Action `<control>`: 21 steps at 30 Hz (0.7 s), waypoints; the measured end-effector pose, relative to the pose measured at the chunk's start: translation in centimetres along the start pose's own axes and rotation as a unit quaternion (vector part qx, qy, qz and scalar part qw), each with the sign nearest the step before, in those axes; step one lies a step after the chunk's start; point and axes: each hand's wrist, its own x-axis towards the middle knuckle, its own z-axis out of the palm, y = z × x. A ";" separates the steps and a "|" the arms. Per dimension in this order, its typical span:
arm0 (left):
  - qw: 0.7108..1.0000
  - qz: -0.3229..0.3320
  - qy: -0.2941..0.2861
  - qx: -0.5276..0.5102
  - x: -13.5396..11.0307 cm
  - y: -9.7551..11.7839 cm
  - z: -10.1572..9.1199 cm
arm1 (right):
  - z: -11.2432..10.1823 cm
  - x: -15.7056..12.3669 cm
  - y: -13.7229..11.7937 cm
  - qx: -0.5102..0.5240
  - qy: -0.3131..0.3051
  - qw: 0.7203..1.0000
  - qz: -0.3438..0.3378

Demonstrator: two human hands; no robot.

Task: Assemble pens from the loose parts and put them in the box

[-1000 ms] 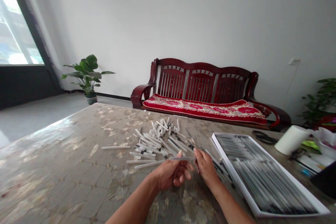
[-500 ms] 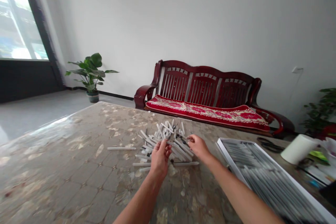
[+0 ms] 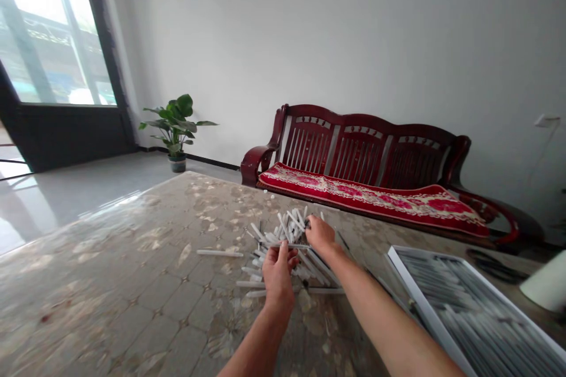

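A loose pile of whitish, translucent pen barrels [image 3: 289, 227] with some dark bits among them lies on the table. My left hand [image 3: 279, 274] is closed at the near side of the pile, pinching a slim pen barrel [image 3: 299, 245] between thumb and fingers. My right hand [image 3: 321, 235] reaches to the pile's far right part, its fingers curled together at a small dark piece too unclear to name. One single pen barrel [image 3: 220, 253] lies apart to the left. At the right stands a white tray [image 3: 409, 280] filled with rows of similar slim pens, blurred.
The table [image 3: 145, 294] has a patterned cover. Beyond the tray are a dark-handled object [image 3: 495, 265], perhaps scissors, and a white roll [image 3: 548, 283]. A red wooden bench [image 3: 354, 147] stands behind the table, and a potted plant [image 3: 177, 129] at the back left.
My right hand has moved from the pile's right edge inward and to its far side. My left hand stays at the near side. The view has turned slightly left.
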 end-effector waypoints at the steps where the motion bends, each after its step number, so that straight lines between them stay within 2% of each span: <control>1: 1.000 -0.001 0.000 0.001 0.0 0.0 0.0 | 0.1 -0.2 -0.1 -0.004 0.000 1.000 -0.001; 12: 1.000 -0.008 -0.017 0.007 -0.5 0.5 0.2 | -0.1 -2.5 0.9 0.022 -0.014 0.999 -0.043; 17: 1.000 -0.013 -0.022 0.006 -0.6 0.5 0.2 | -0.7 -3.3 2.7 0.118 0.015 0.992 -0.039; 21: 0.999 -0.023 -0.023 -0.005 -0.8 0.6 0.3 | -1.8 -4.4 4.2 0.220 0.035 0.975 -0.015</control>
